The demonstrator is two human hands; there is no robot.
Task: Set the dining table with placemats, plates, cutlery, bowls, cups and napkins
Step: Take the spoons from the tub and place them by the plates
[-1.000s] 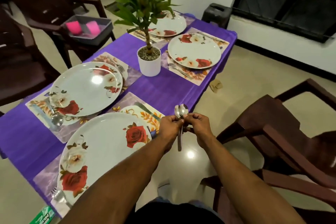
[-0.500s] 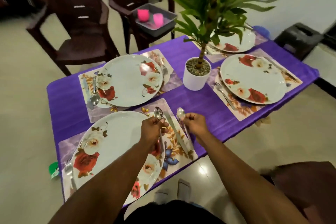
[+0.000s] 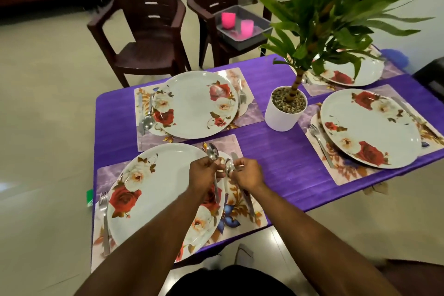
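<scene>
Hands are meeting over the right edge of the nearest plate (image 3: 156,190); the left hand (image 3: 204,175) is gripping one spoon (image 3: 212,152) by its handle with curled fingers, bowl pointing up and away; the right hand (image 3: 247,174) is pinching a second spoon (image 3: 229,166) near its bowl; compared with half a second ago, the two hands are sitting closer together, the spoon bowls nearly touching rather than apart. Both spoons are hovering above the nearest placemat (image 3: 240,209), where a knife (image 3: 248,199) is lying just right of the plate; a fork (image 3: 104,218) is resting on the plate's left side. Three other floral plates are sitting on their own mats on the purple desk (image 3: 276,151), with a potted plant (image 3: 286,110) standing between them; the view is now showing more of the desk's left end than before. Beyond the desk, two pink cups (image 3: 236,24) are standing in a grey tray (image 3: 242,42) on a brown chair.
</scene>
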